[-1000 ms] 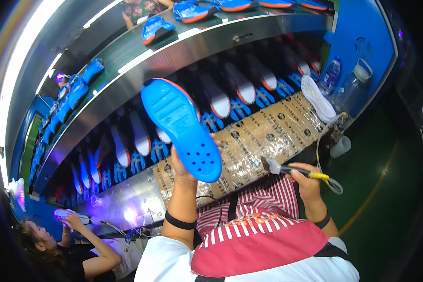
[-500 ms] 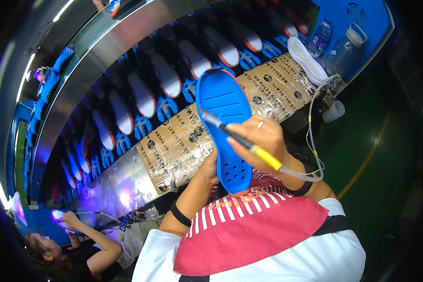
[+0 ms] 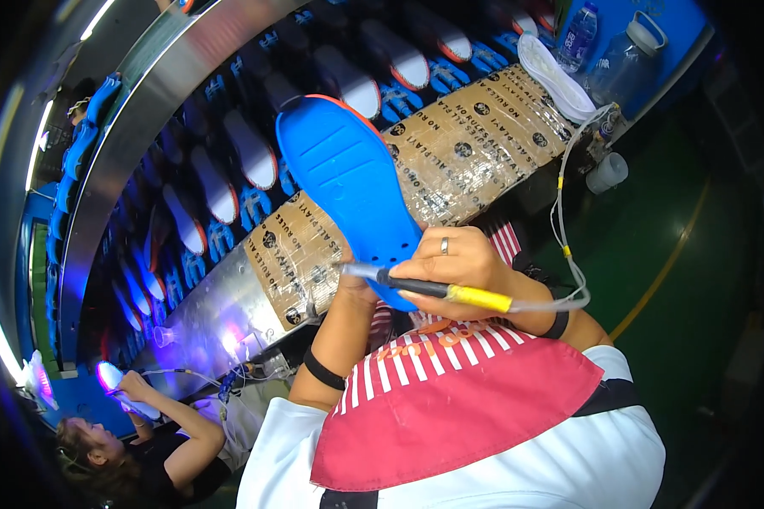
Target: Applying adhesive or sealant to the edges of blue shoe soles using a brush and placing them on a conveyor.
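Holds up a big blue shoe sole [image 3: 339, 170] in the left hand [image 3: 356, 288], toe end far ahead of that hand and heel end right at it. Shows the inside of the sole, with thin lines near the toe, small holes near the heel and a bit of orange on the far edge. Has the left hand bent round the heel end, partly hidden; cannot tell where all the fingers are. Has the right hand [image 3: 471, 265], with a ring [image 3: 444, 246] on one finger, curled snugly round a black and yellow brush [image 3: 420, 286]. Points the brush tip left of the right hand, in front of the left hand and by the heel's edge; cannot tell if touching. Trails a pale tube [image 3: 560, 306] to the right of the right hand. Beyond both hands, a taped brown cardboard strip [image 3: 463, 144], then rows of long shoe shapes [image 3: 253, 153]. Far ahead and right of the right hand, a white sole [image 3: 552, 75], a bottle [image 3: 576, 41] and a big clear jug [image 3: 621, 68]. Right of that hand, a cup [image 3: 607, 174]. Well left of the left hand, another person [image 3: 197, 433]. Close behind both hands, a red apron [image 3: 450, 416].
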Motion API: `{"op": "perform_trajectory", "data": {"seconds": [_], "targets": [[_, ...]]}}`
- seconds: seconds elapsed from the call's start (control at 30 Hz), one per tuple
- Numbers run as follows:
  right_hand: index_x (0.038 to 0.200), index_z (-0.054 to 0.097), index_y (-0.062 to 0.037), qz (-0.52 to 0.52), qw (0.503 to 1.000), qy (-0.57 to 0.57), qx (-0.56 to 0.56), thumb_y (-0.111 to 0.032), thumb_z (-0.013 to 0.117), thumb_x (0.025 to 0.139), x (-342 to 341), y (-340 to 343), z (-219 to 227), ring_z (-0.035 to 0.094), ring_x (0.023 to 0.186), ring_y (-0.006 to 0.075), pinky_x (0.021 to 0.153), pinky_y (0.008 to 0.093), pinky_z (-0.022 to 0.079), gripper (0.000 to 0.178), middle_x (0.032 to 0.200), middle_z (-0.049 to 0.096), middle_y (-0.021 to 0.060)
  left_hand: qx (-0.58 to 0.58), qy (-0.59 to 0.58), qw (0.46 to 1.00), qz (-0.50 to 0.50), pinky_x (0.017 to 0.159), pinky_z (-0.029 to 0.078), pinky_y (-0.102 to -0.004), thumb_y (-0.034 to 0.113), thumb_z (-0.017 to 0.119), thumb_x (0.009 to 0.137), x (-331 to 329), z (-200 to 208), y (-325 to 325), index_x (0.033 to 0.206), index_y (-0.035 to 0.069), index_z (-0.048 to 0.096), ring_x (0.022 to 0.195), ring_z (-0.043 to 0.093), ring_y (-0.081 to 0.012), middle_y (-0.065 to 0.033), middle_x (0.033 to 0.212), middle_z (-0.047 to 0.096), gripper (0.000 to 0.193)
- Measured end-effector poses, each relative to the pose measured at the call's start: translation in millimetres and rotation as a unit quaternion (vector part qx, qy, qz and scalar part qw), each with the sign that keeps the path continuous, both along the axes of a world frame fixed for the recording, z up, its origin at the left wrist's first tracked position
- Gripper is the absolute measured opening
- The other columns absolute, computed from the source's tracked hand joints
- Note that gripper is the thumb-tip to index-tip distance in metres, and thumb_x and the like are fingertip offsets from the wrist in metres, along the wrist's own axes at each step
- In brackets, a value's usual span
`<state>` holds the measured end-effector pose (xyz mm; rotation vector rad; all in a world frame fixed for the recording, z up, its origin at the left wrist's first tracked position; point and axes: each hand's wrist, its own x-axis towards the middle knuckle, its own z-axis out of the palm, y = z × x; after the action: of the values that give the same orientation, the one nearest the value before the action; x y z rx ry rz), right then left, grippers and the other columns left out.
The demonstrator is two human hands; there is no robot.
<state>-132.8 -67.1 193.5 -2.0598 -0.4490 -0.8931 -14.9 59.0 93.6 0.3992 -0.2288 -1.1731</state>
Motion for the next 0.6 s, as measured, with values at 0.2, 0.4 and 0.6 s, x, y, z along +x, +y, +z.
{"op": "perform_trajectory", "data": {"seconds": [0.2, 0.4, 0.6], "targets": [[0.09, 0.064, -0.0006, -0.101, 0.995, -0.001, 0.003, -0.001, 0.074, 0.062, -2.0, 6.3, -13.4, 0.059, 0.059, 0.0234, 0.054, 0.0312, 0.047, 0.029, 0.073, 0.062, 0.0103, -0.002, -0.003, 0.999, 0.036, 0.09, 0.047, -0.0505, 0.064, 0.062, 0.07, 1.1, 8.3, -4.5, 0.129, 0.002, 0.037, 0.106, 0.055, -0.0393, -0.0259, 0.118, 0.052, 0.089], [0.091, 0.065, -0.0055, -0.006, 0.996, 0.066, 0.06, -0.006, 0.074, 0.063, -8.6, 13.2, -4.4, 0.059, 0.062, 0.0244, 0.059, 0.0329, 0.048, 0.03, 0.071, 0.061, 0.0092, -0.083, 0.143, 0.986, 0.006, 0.087, 0.046, -0.0576, 0.058, 0.063, 0.073, 8.8, -7.8, 2.3, 0.129, 0.002, 0.037, 0.107, 0.051, -0.046, -0.0288, 0.122, 0.048, 0.083], [0.09, 0.063, 0.0004, -0.153, 0.987, -0.037, 0.033, -0.002, 0.071, 0.062, -1.1, -0.4, 7.9, 0.058, 0.059, 0.0245, 0.052, 0.0317, 0.047, 0.029, 0.07, 0.06, 0.0104, 0.061, -0.045, 0.996, 0.053, 0.094, 0.045, -0.0451, 0.05, 0.074, 0.068, -6.0, -9.0, 4.9, 0.126, 0.011, 0.045, 0.106, 0.056, -0.0276, -0.014, 0.121, 0.054, 0.076]]}}
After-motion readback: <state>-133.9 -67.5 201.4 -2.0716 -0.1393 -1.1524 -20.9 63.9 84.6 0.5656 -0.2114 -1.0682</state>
